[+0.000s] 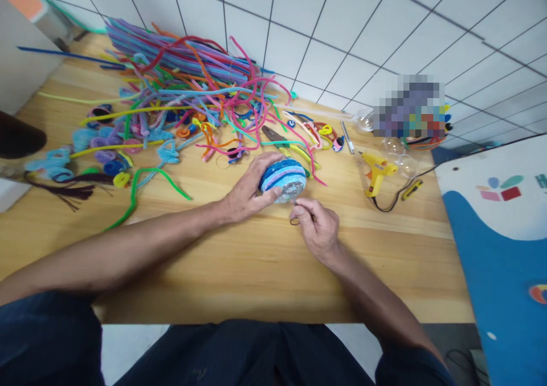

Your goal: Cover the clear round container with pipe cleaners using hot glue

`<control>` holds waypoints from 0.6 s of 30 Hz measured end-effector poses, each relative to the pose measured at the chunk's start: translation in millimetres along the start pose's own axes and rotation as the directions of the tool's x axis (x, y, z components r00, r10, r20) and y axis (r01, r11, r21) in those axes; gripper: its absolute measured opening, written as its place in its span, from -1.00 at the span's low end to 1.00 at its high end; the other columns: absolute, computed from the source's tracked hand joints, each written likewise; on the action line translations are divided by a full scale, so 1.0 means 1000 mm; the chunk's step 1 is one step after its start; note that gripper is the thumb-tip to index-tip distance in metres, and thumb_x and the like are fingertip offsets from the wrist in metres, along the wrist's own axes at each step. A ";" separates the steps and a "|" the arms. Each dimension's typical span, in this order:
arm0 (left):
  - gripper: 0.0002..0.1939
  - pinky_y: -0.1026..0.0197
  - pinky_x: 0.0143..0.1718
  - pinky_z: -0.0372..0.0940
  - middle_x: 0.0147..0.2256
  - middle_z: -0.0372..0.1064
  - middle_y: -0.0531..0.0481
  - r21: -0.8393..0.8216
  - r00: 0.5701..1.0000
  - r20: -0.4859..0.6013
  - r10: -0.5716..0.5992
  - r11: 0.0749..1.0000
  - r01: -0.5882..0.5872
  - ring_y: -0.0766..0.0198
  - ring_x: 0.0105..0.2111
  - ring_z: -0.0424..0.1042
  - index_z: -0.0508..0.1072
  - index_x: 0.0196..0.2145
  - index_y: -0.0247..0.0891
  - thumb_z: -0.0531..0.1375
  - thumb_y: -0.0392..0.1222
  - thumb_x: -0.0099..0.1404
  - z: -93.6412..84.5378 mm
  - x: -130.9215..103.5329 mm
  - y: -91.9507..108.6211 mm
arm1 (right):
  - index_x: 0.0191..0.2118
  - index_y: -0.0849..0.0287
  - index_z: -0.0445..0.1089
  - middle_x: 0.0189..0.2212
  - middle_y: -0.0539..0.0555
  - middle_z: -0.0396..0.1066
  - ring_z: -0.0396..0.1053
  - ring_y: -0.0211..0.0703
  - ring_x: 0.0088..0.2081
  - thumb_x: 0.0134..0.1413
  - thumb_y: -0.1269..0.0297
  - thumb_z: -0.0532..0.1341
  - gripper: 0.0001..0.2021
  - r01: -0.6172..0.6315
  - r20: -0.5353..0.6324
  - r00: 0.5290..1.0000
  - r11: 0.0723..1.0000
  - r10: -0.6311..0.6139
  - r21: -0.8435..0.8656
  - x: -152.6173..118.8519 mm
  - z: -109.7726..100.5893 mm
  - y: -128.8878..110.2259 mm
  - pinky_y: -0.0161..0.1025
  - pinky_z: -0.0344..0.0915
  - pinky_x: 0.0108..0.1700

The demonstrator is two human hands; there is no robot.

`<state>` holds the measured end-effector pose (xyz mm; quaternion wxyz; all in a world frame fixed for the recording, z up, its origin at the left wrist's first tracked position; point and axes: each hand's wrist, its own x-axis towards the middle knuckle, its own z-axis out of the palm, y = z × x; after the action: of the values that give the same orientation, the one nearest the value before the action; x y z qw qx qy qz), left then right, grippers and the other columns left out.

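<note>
My left hand [250, 192] is wrapped round a rounded ball [284, 175] banded in dark blue, light blue and lilac fuzzy pipe cleaners. Its lower right end shows a greyish, shiny patch. Close beside that end, my right hand [317, 226] is closed in a pinch on a small thing with a dark ring [294, 222]. The fingers hide most of this thing, so its kind does not show. Just behind the ball lie pliers [294, 146] with yellow-green handles.
Loose pipe cleaners [179, 66] in many colours heap along the tiled wall. Curled pieces [106, 146] lie at left, near a bent green pipe cleaner [134, 195]. At right are a yellow glue gun [378, 175], a yellow cutter [411, 190], a pen [347, 138] and clear balls [405, 166].
</note>
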<state>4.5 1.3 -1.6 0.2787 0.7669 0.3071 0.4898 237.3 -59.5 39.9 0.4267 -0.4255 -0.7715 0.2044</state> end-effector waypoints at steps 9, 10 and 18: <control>-0.31 -0.25 0.49 0.30 0.41 0.32 -0.30 0.002 1.000 -0.009 0.000 1.000 0.000 -0.14 0.44 0.34 0.18 0.54 -0.10 0.22 0.15 0.62 0.001 0.000 0.001 | -0.05 0.06 0.57 -0.38 0.00 0.71 0.64 -0.22 -0.45 0.51 0.26 0.25 -0.88 0.000 0.035 0.999 0.990 0.005 -0.138 0.000 0.000 -0.005 -0.33 0.51 -0.32; -0.31 -0.25 0.49 0.30 0.41 0.32 -0.30 0.002 1.000 -0.015 0.003 1.000 -0.003 -0.13 0.44 0.34 0.18 0.54 -0.09 0.22 0.15 0.62 0.001 0.000 0.000 | -0.06 0.07 0.57 -0.40 -0.01 0.71 0.63 -0.23 -0.46 0.51 0.26 0.25 -0.87 -0.008 0.043 0.999 0.991 0.014 -0.134 0.000 0.000 -0.005 -0.34 0.50 -0.33; -0.31 -0.26 0.47 0.32 0.40 0.33 -0.29 0.017 1.000 -0.015 0.020 1.000 -0.020 -0.14 0.43 0.35 0.17 0.54 -0.07 0.20 0.16 0.62 0.001 0.001 0.001 | -0.05 0.07 0.58 -0.40 -0.01 0.72 0.63 -0.24 -0.47 0.50 0.29 0.26 -0.88 0.021 0.036 0.999 0.992 -0.017 -0.124 0.001 0.002 -0.004 -0.35 0.49 -0.33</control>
<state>5.6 1.0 -0.6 0.2651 0.7686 0.3056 0.4956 233.4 -60.4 42.3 0.3877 -0.4402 -0.7940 0.1593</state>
